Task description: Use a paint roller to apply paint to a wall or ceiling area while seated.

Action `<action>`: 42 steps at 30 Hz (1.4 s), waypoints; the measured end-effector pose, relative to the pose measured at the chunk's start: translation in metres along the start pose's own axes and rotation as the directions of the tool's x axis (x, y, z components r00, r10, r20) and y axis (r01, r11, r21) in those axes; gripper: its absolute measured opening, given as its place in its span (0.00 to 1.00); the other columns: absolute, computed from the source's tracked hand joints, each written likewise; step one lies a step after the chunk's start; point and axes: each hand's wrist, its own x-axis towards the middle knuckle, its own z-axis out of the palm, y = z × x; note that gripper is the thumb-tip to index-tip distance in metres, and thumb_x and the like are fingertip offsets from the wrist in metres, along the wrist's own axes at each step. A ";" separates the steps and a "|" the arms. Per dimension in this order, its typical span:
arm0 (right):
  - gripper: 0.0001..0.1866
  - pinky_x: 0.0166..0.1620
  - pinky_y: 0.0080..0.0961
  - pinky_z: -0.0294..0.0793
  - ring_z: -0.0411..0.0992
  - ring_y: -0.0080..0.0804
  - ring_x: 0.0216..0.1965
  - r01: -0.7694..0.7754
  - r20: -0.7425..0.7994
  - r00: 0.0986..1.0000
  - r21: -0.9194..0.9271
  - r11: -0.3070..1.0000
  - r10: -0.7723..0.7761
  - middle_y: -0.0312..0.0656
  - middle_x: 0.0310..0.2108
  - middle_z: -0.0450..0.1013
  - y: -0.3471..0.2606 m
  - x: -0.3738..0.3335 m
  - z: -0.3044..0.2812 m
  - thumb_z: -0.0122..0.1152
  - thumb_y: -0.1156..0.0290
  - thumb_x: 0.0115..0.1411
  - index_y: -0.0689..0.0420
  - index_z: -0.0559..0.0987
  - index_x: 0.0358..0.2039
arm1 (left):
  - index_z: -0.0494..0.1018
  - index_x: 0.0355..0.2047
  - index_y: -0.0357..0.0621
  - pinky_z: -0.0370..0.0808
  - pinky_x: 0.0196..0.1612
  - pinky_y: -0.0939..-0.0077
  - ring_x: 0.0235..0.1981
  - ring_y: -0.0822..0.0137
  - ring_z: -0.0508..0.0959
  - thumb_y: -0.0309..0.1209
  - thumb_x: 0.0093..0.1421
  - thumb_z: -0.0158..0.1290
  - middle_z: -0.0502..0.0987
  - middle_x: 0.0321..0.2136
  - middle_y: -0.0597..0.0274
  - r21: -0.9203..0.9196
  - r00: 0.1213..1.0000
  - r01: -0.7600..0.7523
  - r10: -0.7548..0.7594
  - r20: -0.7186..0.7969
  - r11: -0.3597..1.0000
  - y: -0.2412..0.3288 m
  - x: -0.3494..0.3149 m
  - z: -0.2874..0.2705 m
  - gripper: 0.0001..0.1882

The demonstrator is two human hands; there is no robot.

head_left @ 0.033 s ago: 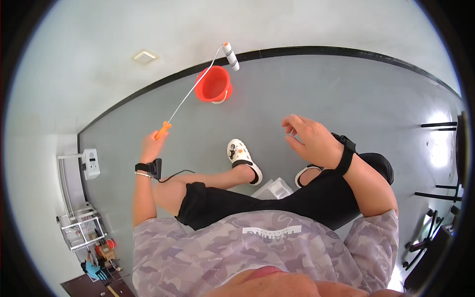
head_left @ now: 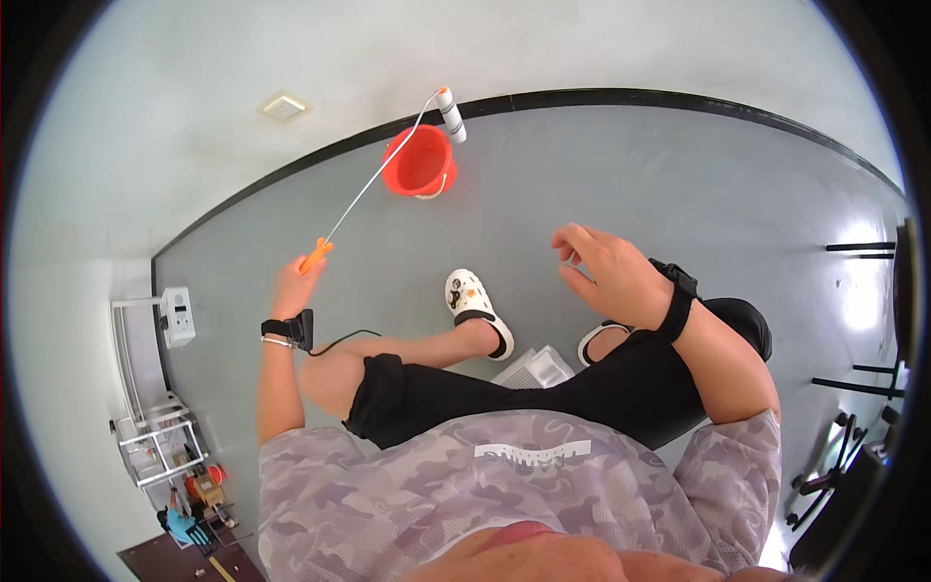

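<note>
My left hand (head_left: 294,289) is closed round the orange handle of a paint roller (head_left: 451,116). Its long thin metal rod slants up and away to the right, passing above a red bucket (head_left: 423,163). The white roller sleeve, with dark stripes, is just right of the bucket, by the base of the wall; whether it touches the wall I cannot tell. The bucket stands on the floor with its pale bail handle hanging down at the front. My right hand (head_left: 606,267) is held in the air above my right knee, fingers loosely curled, thumb apart, nothing in it.
A pale wall (head_left: 630,48) with a black skirting strip (head_left: 582,98) rises ahead. On it is a switch plate (head_left: 285,107). A clear plastic tray (head_left: 536,370) lies between my feet. White wall equipment (head_left: 176,317) and a metal frame are on the left; dark furniture legs (head_left: 858,386) on the right.
The paint roller has shifted very slightly, its sleeve a touch lower in the picture. My left hand has moved a little with it. My right hand stays put.
</note>
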 end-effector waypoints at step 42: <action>0.13 0.36 0.33 0.69 0.70 0.39 0.34 0.278 0.415 0.901 -0.329 0.903 -0.127 0.42 0.30 0.69 0.004 -0.020 0.034 0.57 0.68 0.51 0.59 0.68 0.35 | 0.64 0.26 0.44 0.63 0.14 0.80 0.11 0.74 0.65 0.39 0.61 0.46 0.66 0.14 0.66 -0.554 0.654 0.706 -0.108 0.748 0.441 0.097 -0.084 0.164 0.12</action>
